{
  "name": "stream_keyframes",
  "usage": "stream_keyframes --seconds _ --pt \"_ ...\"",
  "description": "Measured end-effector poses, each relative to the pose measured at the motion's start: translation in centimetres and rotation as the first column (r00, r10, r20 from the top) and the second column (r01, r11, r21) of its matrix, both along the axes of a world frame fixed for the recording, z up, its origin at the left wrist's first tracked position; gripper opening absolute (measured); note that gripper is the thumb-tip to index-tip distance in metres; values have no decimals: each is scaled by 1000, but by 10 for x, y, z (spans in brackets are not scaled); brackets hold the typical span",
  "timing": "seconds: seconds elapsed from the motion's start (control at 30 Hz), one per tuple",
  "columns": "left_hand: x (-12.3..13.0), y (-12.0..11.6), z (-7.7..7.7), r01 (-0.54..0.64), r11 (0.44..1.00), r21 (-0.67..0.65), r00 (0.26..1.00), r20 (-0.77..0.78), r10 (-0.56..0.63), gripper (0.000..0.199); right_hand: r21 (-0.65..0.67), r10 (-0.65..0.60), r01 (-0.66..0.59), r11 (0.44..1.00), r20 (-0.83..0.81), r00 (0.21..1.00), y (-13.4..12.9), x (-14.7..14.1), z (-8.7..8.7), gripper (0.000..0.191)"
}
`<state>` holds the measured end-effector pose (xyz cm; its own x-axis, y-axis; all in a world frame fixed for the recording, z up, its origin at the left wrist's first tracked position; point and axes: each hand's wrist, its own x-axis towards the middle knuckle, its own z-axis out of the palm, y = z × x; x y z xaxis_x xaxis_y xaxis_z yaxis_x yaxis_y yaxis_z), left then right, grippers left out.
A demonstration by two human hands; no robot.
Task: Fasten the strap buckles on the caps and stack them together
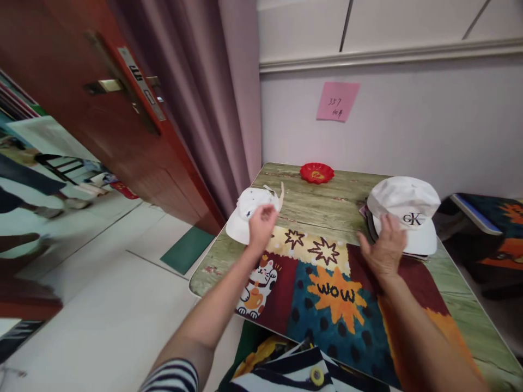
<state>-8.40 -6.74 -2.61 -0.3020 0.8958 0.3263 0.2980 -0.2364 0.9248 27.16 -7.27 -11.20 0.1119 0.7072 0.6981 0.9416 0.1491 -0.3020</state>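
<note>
At the left of the table lies a white baseball cap [252, 202] with a small dark emblem, its brim toward the front left and its strap sticking up behind. My left hand [262, 227] is at its right side, fingers curled closed against the cap; the fingertips are partly hidden. On the right is a stack of caps, topped by a white cap with black CK letters [412, 198]. Darker caps [371, 222] show beneath it. My right hand [384, 247] is open, fingers apart, at the front left of this stack, and overlaps the top cap; whether it touches is unclear.
A patterned mat [327, 321] covers the front of the wood-look table [339, 201]. A red scalloped dish [317, 173] stands at the back by the wall, below a pink note [338, 102]. Curtain [241, 98] and open door [134, 147] are left; people's legs show beyond.
</note>
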Motion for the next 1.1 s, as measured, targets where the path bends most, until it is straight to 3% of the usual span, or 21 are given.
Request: stream_keyframes --seconds 0.1,0.17,0.3,0.43,0.53,0.67,0.8,0.9,1.0,1.1 --pt "-51 48 31 -227 972 54 905 -357 231 20 -66 173 -191 979 -221 960 -6 -48 -14 70" --pt "-67 71 35 -292 956 -26 814 -533 234 22 -101 184 -247 964 -418 890 0 -75 -19 65" --pt "-61 91 18 -328 922 -205 709 -699 97 35 -118 193 -393 912 -722 664 26 -113 -18 61" --pt "-53 95 0 -370 909 -192 657 -746 110 26 -114 137 -457 882 -867 480 49 -129 -22 58" --pt "-58 97 -4 -361 918 -165 673 -727 134 11 -113 107 -466 878 -901 420 57 -129 -30 58" --pt "-67 98 4 -367 915 -165 684 -715 145 10 -109 99 -490 865 -920 379 57 -125 -38 57" --pt "-73 93 25 -307 947 -92 717 -677 167 9 -140 89 -502 854 -911 404 57 -125 -35 54" --pt "-76 81 51 -186 983 8 786 -600 153 4 -123 99 -529 840 -923 371 56 -128 -25 54" --pt "-68 63 82 -45 990 137 856 -505 109 3 -76 115 -625 777 -959 259 53 -133 -6 54" --pt "-47 45 109 45 967 250 902 -425 68 8 -5 73 -788 616 -995 63 45 -140 23 58"
